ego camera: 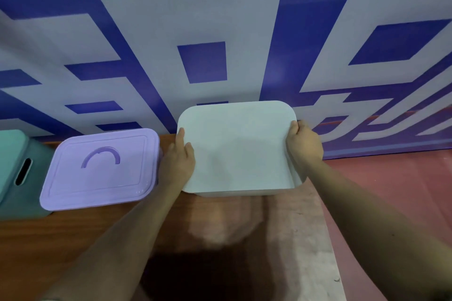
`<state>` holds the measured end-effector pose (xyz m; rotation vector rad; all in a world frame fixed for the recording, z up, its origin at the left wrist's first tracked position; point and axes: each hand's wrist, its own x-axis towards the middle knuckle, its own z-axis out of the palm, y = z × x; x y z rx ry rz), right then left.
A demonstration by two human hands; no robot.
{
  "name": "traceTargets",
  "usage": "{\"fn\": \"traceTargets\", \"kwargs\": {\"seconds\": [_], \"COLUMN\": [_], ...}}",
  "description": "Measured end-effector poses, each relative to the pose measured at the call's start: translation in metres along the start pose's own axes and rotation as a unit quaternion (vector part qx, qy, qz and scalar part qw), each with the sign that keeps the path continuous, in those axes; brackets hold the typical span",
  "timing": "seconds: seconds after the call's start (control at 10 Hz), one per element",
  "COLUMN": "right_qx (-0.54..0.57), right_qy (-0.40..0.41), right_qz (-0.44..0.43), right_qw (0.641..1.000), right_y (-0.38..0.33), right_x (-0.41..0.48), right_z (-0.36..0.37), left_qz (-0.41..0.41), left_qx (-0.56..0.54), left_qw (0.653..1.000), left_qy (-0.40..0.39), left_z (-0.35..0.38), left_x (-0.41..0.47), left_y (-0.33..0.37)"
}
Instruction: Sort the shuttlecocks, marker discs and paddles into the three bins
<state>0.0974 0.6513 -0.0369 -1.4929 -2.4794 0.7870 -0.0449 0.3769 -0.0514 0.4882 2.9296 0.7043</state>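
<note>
A white lid [238, 146] lies over a white bin [244, 193] at the centre right, and only the bin's front wall shows below it. My left hand [179, 157] holds the lid's left edge, fingers on top. My right hand [304, 144] grips its right edge, fingers curled over the rim. To the left stands a purple bin with its lid [100, 168] on, a curved handle on top. A teal bin [18, 173] with a slot handle sits at the far left, partly out of frame. No shuttlecocks, discs or paddles are in view.
The bins stand on a wooden table [49, 247] with a pinkish cloth [281, 239] over its right part. A blue and white patterned wall [220, 32] rises right behind the bins. Pink floor [391, 183] lies to the right.
</note>
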Motion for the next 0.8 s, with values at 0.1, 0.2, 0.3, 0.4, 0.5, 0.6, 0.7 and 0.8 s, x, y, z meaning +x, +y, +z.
{"fn": "traceTargets", "kwargs": {"seconds": [0.1, 0.2, 0.3, 0.4, 0.5, 0.6, 0.7, 0.8], "right_qx": [-0.017, -0.007, 0.006, -0.009, -0.027, -0.029, -0.030, 0.023], "right_qy": [0.026, 0.039, 0.026, 0.009, -0.008, -0.027, -0.001, -0.005], "right_qz": [-0.003, -0.021, -0.022, -0.010, -0.008, -0.010, -0.030, -0.064], "right_qw": [1.000, 0.999, 0.999, 1.000, 1.000, 0.999, 0.999, 0.998], "right_y": [0.001, 0.003, 0.003, 0.000, -0.004, -0.013, -0.032, -0.059], "right_x": [0.001, -0.002, -0.001, -0.001, 0.000, -0.002, -0.005, -0.025], "right_z": [0.006, 0.011, 0.011, 0.007, 0.001, -0.017, -0.037, -0.053], "left_qz": [-0.001, 0.023, 0.019, 0.010, -0.011, -0.014, -0.010, -0.018], "left_qx": [-0.015, -0.009, -0.002, 0.000, 0.022, 0.031, 0.016, -0.026], "left_qw": [1.000, 0.999, 0.999, 0.999, 1.000, 0.999, 0.999, 1.000], "left_qy": [0.024, 0.039, 0.036, 0.032, 0.004, -0.043, -0.030, -0.005], "left_z": [0.000, 0.001, 0.000, -0.005, -0.014, -0.035, -0.063, -0.095], "left_x": [0.003, 0.000, 0.001, 0.001, 0.004, 0.007, 0.013, 0.013], "left_y": [0.003, 0.004, 0.003, 0.007, 0.008, 0.009, 0.012, 0.012]}}
